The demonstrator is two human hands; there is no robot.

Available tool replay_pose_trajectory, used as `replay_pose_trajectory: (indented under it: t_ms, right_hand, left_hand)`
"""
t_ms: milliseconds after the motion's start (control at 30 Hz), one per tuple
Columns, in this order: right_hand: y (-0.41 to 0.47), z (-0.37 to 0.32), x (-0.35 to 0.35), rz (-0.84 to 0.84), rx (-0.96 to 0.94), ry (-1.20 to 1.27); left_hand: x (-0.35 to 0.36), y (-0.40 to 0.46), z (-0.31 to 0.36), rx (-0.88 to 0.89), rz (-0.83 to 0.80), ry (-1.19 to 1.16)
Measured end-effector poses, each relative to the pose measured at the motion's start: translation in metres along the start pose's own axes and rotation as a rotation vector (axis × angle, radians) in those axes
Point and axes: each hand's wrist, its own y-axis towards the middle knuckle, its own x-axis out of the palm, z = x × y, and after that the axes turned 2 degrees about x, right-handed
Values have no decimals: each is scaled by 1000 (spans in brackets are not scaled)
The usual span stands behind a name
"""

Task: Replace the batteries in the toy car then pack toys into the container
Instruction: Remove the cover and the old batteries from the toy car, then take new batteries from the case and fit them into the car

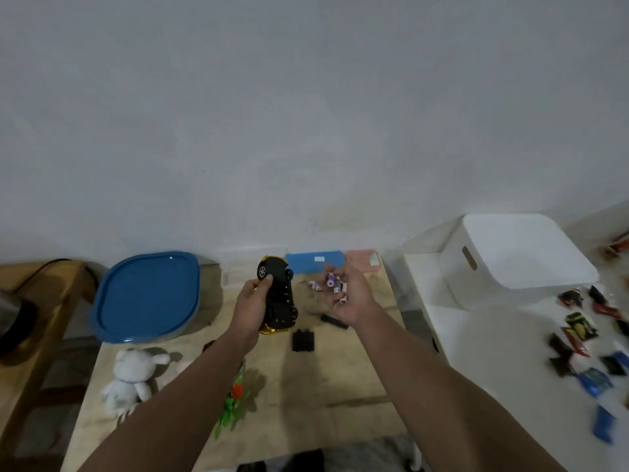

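Left hand gripping upturned toy car, right hand cupping blurred batteries

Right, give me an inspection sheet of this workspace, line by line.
Surface: wooden table, pale, stained.
Job's things: toy car held underside up; black battery cover lying on the table; batteries in the right hand; container with blue lid on, at the back left.
Clutter: white plush, green toy, blue case, pink case.
Grippers: left hand grips the car; right hand cups the batteries.
Cables: one dark cable at far left.
Surroundings: white wall; white bin and scattered packets on a white top, right.
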Motion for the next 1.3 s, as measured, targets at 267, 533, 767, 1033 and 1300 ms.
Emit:
replay_pose_trajectory:
  t_ms: [267,533,767,1033,1300]
  right_hand:
    - [40,7,-31,185,113,-134]
    - [83,20,-66,221,250,-77]
    - [85,21,-69,292,227,-498]
    - [79,23,-63,296,159,-753]
    - [61,10,-65,284,99,-766]
  left_hand:
    - [-6,43,-59,-40,38,331]
    - [-11,75,-91,-82,101,499]
    - [-9,79,-100,-99,120,468]
    - [-7,77,-96,-67,195,664]
    - [-6,56,-80,-44,174,1065]
